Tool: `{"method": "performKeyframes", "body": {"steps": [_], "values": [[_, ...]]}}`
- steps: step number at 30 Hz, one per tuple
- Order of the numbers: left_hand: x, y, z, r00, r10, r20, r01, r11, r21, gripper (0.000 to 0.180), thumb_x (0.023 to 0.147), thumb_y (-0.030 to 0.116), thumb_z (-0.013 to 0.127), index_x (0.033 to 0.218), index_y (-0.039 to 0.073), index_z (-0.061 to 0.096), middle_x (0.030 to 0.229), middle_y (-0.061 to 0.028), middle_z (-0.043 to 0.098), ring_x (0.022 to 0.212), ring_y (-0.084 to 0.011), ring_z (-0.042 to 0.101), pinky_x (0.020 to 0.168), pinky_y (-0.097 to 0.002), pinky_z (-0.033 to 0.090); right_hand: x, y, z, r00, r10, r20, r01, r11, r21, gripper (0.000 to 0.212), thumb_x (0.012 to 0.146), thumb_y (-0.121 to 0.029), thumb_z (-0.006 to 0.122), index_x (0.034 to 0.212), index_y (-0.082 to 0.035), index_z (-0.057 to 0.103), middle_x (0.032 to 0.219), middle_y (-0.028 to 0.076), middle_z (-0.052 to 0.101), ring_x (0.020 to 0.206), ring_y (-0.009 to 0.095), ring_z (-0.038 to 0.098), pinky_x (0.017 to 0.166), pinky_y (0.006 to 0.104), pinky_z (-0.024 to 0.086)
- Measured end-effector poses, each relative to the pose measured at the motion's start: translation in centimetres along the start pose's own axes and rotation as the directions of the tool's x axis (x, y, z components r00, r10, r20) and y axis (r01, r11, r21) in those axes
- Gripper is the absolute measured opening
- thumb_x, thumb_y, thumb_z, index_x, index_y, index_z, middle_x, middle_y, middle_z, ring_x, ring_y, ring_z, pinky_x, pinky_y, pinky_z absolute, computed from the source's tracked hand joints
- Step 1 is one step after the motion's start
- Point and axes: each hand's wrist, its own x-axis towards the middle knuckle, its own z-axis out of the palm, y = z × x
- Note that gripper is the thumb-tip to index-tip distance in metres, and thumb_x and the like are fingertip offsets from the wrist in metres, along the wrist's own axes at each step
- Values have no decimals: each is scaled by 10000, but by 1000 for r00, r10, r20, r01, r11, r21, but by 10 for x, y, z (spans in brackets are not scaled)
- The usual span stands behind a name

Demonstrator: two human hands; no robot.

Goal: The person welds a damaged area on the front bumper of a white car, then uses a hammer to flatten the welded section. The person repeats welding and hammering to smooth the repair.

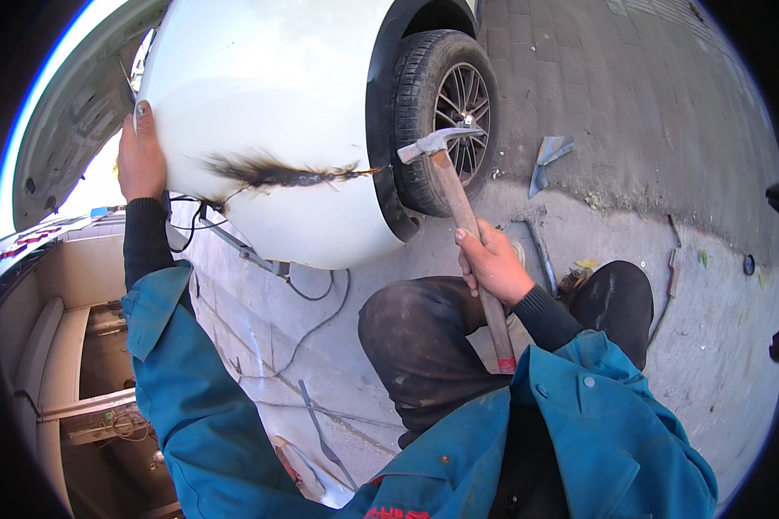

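Note:
My right hand [494,264] is closed round the wooden handle of a claw hammer [459,192], whose steel head stands up in front of the car's wheel [448,121]. Red shows at the handle's lower end. At the left, my left hand [141,154] rests on the edge of a white car body panel [268,78], thumb on its outer face and the other fingers mostly hidden behind the edge. A black scorched streak [290,175] with a rusty seam runs across the panel toward the wheel arch.
A raised panel [78,112] stands at the upper left. Cables [307,337] and a flat metal bar [320,432] lie on the concrete. Right of my knees are another hammer-like tool [541,251] and a bent metal scrap [547,160]. An open cabinet [74,346] is at the left.

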Motion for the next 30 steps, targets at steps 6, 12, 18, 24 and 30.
{"method": "performKeyframes", "body": {"steps": [6,12,18,24,30], "values": [[2,-2,-1,1000,-18,-24,21,992,125,1035,1035,835,348,1530,-51,549,1443,-318,641,1359,-459,616,1186,-498,421,-10,21,-2,904,-425,-45,357,808,-468,240,1062,-200,676,1147,-21,540,755,131,676,605,239,698,589,388,545],[-5,6,-3,998,-40,-38,46,984,171,1043,1018,858,348,1525,-30,557,1476,-300,624,1389,-460,588,1185,-515,422,5,43,10,894,-439,-88,311,751,-583,188,1030,-173,703,1070,-34,582,811,218,671,751,396,713,676,451,537],[-1,-1,-1,999,-21,-37,27,986,167,1083,1005,874,353,1541,-50,535,1525,-300,589,1433,-457,552,1209,-504,399,24,59,22,850,-527,-24,391,660,-642,196,1031,-160,698,1124,-40,574,827,230,678,758,424,712,670,469,536],[-2,-6,-1,999,-48,8,48,998,37,1089,987,900,343,1543,-13,551,1480,-295,627,1393,-461,588,1187,-501,416,31,70,29,812,-563,-152,403,730,-551,193,1058,-156,672,1149,-28,561,805,215,668,721,387,696,647,463,523],[-5,2,-1,998,-14,-56,19,996,89,1056,984,906,341,1506,22,591,1408,-270,677,1326,-436,638,1145,-512,443,41,70,25,879,-469,-80,339,735,-587,215,1058,-156,658,1144,-11,524,842,277,674,800,518,691,679,516,531]]}}
